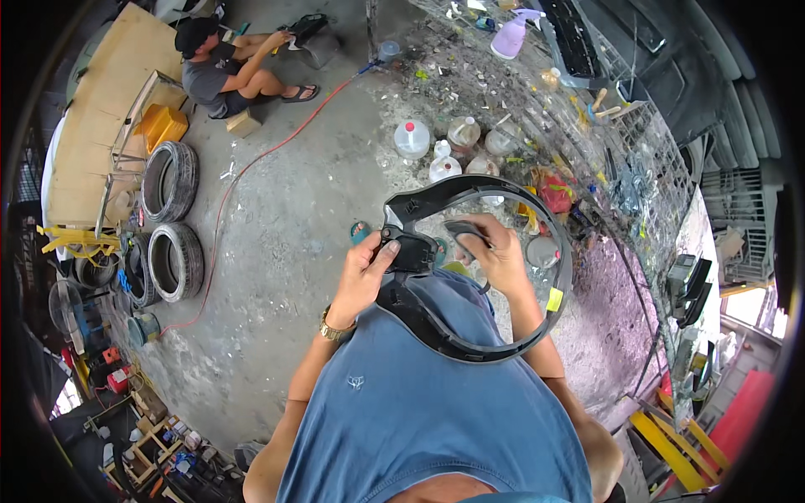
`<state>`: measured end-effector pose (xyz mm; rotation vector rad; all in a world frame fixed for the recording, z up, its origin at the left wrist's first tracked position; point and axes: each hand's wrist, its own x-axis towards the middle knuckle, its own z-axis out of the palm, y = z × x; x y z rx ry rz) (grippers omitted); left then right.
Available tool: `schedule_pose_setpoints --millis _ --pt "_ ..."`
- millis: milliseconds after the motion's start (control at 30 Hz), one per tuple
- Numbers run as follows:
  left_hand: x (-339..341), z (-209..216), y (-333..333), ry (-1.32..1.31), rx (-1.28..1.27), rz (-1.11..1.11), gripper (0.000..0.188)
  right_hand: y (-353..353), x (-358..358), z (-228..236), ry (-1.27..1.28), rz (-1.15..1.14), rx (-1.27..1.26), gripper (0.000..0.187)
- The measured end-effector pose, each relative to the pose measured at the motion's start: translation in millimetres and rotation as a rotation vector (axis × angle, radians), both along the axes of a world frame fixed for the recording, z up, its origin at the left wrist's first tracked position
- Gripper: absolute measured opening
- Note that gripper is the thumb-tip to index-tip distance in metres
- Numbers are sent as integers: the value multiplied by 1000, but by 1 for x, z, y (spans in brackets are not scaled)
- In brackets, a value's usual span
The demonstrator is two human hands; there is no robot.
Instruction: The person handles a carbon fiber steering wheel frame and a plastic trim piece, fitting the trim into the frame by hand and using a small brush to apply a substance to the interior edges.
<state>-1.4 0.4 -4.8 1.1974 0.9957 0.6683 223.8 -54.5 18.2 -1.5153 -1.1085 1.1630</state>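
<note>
In front of my torso is a large black ring-shaped plastic trim part (563, 251), with a wide, moulded section at its left side. My left hand (363, 275) is closed on that left section, its thumb lying over a dark block there. Within the ring's opening, my right hand (501, 256) pinches a small dark grey pad (463, 229) that looks like folded sandpaper. The pad is near the ring's left section; whether it touches cannot be made out. A yellow-green tag (554, 299) is stuck on the ring's right side.
Several plastic jugs (412, 139) stand on the stained floor ahead. Tyres (174, 261) lie at left, near a red hose (277, 144) crossing the floor. A seated person (222, 71) works at far left. A purple spray bottle (513, 35) stands at far right, beside wire mesh (650, 134).
</note>
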Motion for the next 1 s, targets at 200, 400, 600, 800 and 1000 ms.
schedule_pose_setpoints --millis 200,400,600,800,1000 --pt "-1 0 7 -28 18 -42 17 2 13 -5 8 67 115 16" --pt "-1 8 7 19 84 -64 16 20 -5 -3 -273 172 295 25" --pt "-1 9 0 47 -14 -73 17 28 -6 -7 -346 280 394 30" --pt "-1 13 -1 31 25 -72 17 24 -2 -11 -418 320 424 31" --pt "-7 -6 -3 6 9 -72 18 10 12 -1 -479 374 382 25"
